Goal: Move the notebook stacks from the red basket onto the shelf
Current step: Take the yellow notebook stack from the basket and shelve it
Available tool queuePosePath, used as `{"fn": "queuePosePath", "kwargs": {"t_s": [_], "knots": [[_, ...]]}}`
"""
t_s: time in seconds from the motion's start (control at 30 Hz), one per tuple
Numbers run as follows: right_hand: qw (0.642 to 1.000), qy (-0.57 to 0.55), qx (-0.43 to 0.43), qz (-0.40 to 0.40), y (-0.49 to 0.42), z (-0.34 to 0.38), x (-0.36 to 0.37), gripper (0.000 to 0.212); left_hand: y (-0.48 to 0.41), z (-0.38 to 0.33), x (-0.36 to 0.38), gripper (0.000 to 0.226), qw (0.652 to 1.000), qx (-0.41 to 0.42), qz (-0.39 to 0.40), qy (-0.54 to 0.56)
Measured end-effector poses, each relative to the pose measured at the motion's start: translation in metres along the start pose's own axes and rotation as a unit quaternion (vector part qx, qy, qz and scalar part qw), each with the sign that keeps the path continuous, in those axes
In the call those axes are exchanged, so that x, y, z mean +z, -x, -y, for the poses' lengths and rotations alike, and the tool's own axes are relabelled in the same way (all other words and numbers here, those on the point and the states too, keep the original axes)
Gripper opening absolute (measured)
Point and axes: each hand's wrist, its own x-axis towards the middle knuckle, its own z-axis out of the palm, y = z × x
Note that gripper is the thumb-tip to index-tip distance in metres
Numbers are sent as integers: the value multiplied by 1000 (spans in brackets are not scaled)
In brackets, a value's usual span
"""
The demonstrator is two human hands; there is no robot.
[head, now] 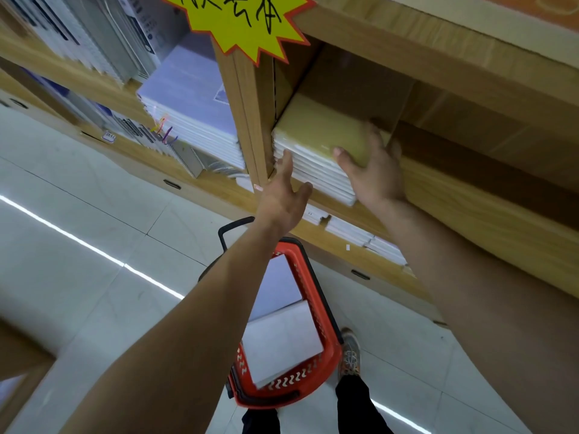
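On shelf (470,198) | left hand (283,198) fingers spread | right hand (374,173) blurred on notebook stack (316,133), grip unclear

Pale glossy floor tiles (62,308), strip-light reflection (94,248), yellow starburst sign (238,20), wooden upright (250,120)

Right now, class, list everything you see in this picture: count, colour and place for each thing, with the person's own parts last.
tan notebook stack: one, tan cover over white edges, right shelf compartment
lilac notebook stack: one, pale lilac, left compartment
spiral notebooks: several, grey-white, beside the lilac stack
starburst sign: one, yellow with a red edge, on the shelf upright
shelf: one, light wood
red basket: one, on the floor below the arms
basket notebooks: white, count unclear, inside the basket
shoe: one, grey and orange, beside the basket
left hand: fingers straight, at the tan stack's front left
right hand: thumb on the tan cover
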Motion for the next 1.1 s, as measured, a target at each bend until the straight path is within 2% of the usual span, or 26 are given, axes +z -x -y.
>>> {"fn": "queuePosePath", "kwargs": {"t_s": [0.1, 0.23, 0.37, 0.43, 0.53, 0.63, 0.77, 0.87, 0.97, 1.1], "knots": [[996, 85, -37, -5, 16, -3, -2, 82, -1, -2, 1, 73, 999, 13, 9, -31], [994, 102, -37, 17, 15, -5, -5, 76, -6, 6, -4, 70, 996, 19, 20, -79], [993, 117, -16, 25, 14, 0, -8, 80, 1, 17, -13, 75, 998, 16, 58, 10], [989, 148, -14, 8, 21, 6, -8, 79, 8, 22, -20, 68, 999, 5, 38, -6], [971, 224, -80, -17, 32, 18, -5, 79, 16, 35, -35, 58, 999, -26, -8, -46], [952, 271, -144, -10, 23, 31, 4, 83, 19, 55, -50, 56, 998, -39, -38, -42], [939, 299, -168, -23, -1, 37, 23, 83, 16, 74, -62, 53, 996, -38, -73, -40], [927, 321, -182, -71, -12, 29, 33, 76, 12, 81, -63, 50, 996, -30, -74, -47], [918, 335, -193, -85, -15, 23, 38, 74, 6, 85, -58, 46, 997, -22, -63, -50], [934, 298, -183, -76, -12, 28, 34, 77, 9, 74, -41, 52, 998, -13, -35, -55]]}}
